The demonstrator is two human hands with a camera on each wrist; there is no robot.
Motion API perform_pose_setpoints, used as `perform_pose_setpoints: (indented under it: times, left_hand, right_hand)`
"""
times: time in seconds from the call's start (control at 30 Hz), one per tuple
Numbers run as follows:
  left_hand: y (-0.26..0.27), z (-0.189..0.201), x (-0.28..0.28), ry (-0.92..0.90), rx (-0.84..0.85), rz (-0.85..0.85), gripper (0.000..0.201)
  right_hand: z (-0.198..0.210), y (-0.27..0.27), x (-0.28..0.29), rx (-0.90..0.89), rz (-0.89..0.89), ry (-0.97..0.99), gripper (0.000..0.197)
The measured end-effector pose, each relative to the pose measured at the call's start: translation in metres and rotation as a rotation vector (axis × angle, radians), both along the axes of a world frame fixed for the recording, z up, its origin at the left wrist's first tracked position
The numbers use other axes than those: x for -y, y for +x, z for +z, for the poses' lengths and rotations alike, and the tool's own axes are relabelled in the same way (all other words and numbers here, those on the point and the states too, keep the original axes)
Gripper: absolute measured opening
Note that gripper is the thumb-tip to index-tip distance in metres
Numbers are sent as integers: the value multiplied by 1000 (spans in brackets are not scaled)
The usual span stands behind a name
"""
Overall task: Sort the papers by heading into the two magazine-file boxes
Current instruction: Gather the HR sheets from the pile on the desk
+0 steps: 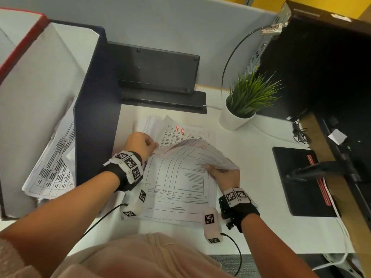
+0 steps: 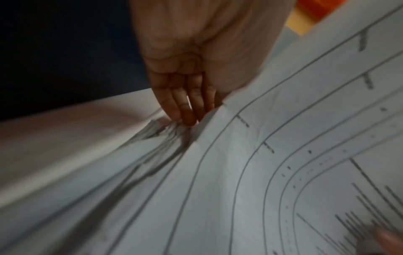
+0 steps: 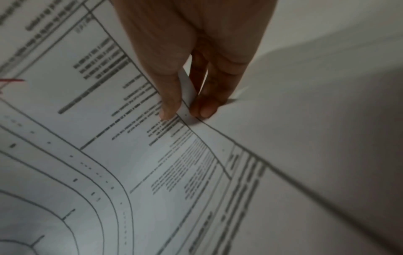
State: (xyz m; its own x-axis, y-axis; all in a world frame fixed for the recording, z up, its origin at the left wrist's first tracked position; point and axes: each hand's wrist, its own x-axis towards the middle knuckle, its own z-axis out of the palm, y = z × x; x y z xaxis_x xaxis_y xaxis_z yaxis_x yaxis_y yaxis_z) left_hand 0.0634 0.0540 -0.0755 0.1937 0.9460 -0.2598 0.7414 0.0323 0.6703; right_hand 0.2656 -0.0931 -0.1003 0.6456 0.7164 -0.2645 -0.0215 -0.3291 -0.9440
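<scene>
A stack of printed forms (image 1: 176,205) lies on the white desk (image 1: 251,161). My left hand (image 1: 153,146) pinches the left corner of a bundle of sheets (image 1: 192,155) curled up off the stack, and my right hand (image 1: 212,169) grips its right edge. Behind the bundle, a sheet marked "H.R" in red (image 1: 179,130) shows. The left wrist view has my left hand (image 2: 189,119) on the sheet edges (image 2: 261,172). In the right wrist view, my right hand (image 3: 185,113) pinches a paper edge (image 3: 130,138). A navy file box (image 1: 94,109) at left holds tabled sheets (image 1: 54,163). A red-edged box (image 1: 22,43) stands beyond it.
A potted green plant (image 1: 241,109) stands behind the papers at the right. A black device (image 1: 158,77) sits at the back against the grey partition. At the right are a black pad with a red strip (image 1: 301,181), a dark computer case (image 1: 321,67) and cables (image 1: 299,133).
</scene>
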Motion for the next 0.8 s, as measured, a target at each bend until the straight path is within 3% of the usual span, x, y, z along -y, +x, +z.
perform_pose_setpoints:
  times: [0.07, 0.2, 0.37, 0.53, 0.6, 0.7, 0.73, 0.8]
  left_hand:
    - [0, -1, 4, 93, 78, -17, 15]
    - [-2, -1, 10, 240, 279, -42, 20]
    - [-2, -4, 12, 41, 490, 45, 14]
    - [-8, -1, 10, -134, 598, 25, 29]
    - [-8, 2, 10, -172, 625, 21, 32]
    - [-5, 5, 2, -279, 613, 141, 33]
    - [-4, 5, -1, -318, 607, 199, 31]
    - [-3, 5, -8, -366, 542, 251, 20]
  right_hand:
    - [-1, -1, 0, -23, -20, 14, 27]
    - [-6, 0, -1, 109, -28, -35, 35]
    - [-5, 0, -3, 87, -65, -9, 41]
    - [-3, 0, -4, -101, -73, 146, 77]
    - [-2, 1, -5, -90, -30, 85, 62]
    - [-2, 2, -4, 23, 17, -86, 15]
    - [-2, 2, -4, -4, 5, -90, 15]
    - [-6, 6, -5, -226, -94, 0, 37]
